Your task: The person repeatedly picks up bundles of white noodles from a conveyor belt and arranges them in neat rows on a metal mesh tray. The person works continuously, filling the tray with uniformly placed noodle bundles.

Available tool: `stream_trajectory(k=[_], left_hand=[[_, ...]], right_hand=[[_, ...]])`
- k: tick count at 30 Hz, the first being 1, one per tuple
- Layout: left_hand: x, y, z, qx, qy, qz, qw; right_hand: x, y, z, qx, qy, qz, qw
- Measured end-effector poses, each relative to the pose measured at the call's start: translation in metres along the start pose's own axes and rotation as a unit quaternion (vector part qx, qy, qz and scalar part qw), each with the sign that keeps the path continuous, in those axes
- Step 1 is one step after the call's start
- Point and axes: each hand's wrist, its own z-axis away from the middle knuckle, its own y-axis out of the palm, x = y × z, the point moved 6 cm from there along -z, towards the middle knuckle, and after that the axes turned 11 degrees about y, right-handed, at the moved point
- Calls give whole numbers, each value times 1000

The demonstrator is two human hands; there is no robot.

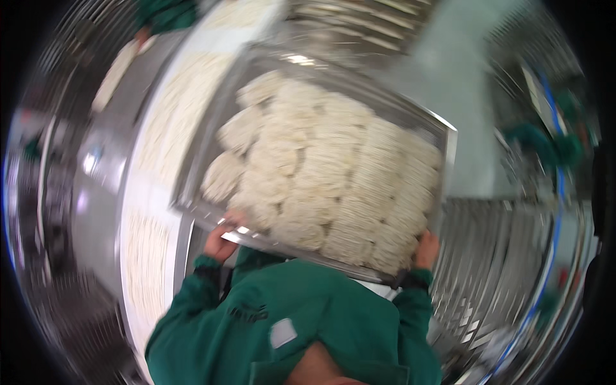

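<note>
A large metal tray [332,67] spans the middle of the head view, tilted in the picture and close against my green jacket. Pale noodle bundles [327,168] lie in it in several long rows, with a few looser bundles at the left end. My left hand [225,240] grips the tray's near rim towards its left corner, fingers over the edge. At the near right corner, my right hand [427,249] holds the tray's right side. The undersides of both hands' grips are hidden. Motion blurs the scene.
Left of the tray runs a white conveyor belt [144,192] carrying flat strands of noodles. Beyond it, a co-worker's hand [143,39] touches a long noodle bundle [115,77]. Stacked metal trays [476,250] stand at right. A rack with pale strips [356,21] is at the top.
</note>
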Motion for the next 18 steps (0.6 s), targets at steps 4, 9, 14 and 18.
stream_trajectory(k=[4,9,14,18], left_hand=[[13,-41,20,-165,-79,-172,968],[-1,-34,15,-183,-130,-362,905],[-6,-17,17,-198,-162,-437,862],[-11,-14,17,-137,-202,-481,842]], right_hand=[[12,-10,-2,-37,-80,116,989],[-12,0,-17,29,38,48,998],[-37,11,-33,-51,21,83,995],[-51,10,-47,-71,-26,108,991]])
